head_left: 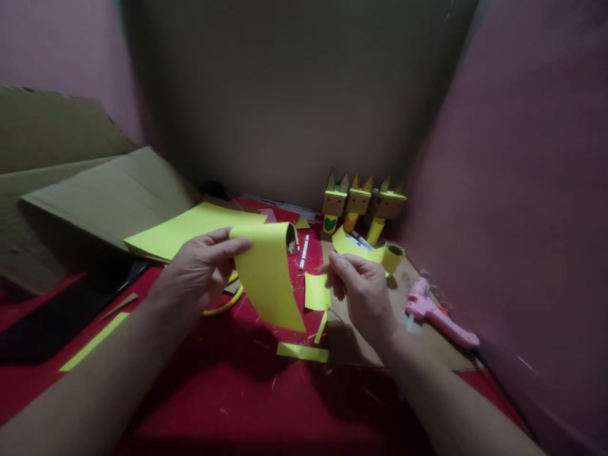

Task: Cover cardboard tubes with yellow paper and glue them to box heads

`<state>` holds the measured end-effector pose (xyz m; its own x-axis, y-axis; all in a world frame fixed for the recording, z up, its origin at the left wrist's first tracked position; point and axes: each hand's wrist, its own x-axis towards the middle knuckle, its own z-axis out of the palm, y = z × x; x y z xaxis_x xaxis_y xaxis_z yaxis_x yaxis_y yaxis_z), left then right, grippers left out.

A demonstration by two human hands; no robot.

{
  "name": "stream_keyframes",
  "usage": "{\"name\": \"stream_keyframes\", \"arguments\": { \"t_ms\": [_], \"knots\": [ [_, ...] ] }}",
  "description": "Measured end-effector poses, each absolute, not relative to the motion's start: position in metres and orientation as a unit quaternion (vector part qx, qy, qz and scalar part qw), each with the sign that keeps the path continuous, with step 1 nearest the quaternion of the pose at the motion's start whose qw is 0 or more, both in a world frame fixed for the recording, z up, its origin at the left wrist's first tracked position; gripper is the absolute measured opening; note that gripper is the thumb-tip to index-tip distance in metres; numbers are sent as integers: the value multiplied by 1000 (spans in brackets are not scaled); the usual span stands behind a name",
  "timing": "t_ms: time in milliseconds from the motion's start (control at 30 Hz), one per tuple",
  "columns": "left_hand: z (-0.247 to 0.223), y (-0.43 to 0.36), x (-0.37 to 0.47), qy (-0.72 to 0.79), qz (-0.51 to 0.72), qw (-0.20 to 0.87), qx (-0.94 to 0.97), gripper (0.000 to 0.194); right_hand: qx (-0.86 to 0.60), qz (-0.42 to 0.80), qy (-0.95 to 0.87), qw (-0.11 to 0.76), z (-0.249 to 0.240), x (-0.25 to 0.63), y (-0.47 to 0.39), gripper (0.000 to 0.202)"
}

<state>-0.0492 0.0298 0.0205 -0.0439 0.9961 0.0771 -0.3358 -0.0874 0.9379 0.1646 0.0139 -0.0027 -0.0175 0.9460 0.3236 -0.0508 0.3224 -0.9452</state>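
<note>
My left hand (197, 263) grips a cardboard tube (291, 239) by its left end, thumb on top. A sheet of yellow paper (268, 278) lies over the tube, and its free end hangs down toward me. To the right, my right hand (363, 288) is closed, thumb and fingertips pinched together; whatever they hold, if anything, is too small to make out. Just left of those fingertips is a small yellow paper piece (316, 294). Beyond my right hand another tube (394, 254) lies with yellow paper partly unrolled from it.
A pink glue gun (439, 311) rests on a cardboard sheet (351, 345) at right. Several cardboard figures with pointed ears (360, 201) stand behind. Yellow strips (303, 352) and a white pen (304, 252) lie on the red cloth (228, 405). Large cardboard (104, 196) leans at left.
</note>
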Motion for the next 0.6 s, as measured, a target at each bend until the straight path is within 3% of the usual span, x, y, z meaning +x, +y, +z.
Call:
{"name": "stream_keyframes", "arguments": {
  "t_ms": [67, 133, 200, 300, 333, 467, 600],
  "knots": [
    [23, 33, -56, 375, 610, 557, 420, 22, -428, 392, -642, 501, -6, 165, 14, 29],
    [24, 33, -59, 363, 607, 566, 423, 16, -448, 370, -701, 413, -11, 163, 13, 8],
    [24, 32, -60, 363, 596, 573, 430, 17, -450, 335, -732, 385, -13, 160, 10, 5],
    [23, 30, -58, 367, 576, 582, 442, 22, -429, 262, -729, 465, -9, 158, 2, 39],
    [22, 30, -57, 365, 571, 587, 443, 22, -415, 245, -719, 500, -6, 158, 0, 40],
    [18, 30, -49, 372, 568, 588, 439, 22, -351, 232, -718, 554, 2, 157, -5, 12],
    [17, 23, -37, 400, 548, 586, 444, 25, -346, 252, -709, 561, -3, 154, -3, 15]
  ]
}}
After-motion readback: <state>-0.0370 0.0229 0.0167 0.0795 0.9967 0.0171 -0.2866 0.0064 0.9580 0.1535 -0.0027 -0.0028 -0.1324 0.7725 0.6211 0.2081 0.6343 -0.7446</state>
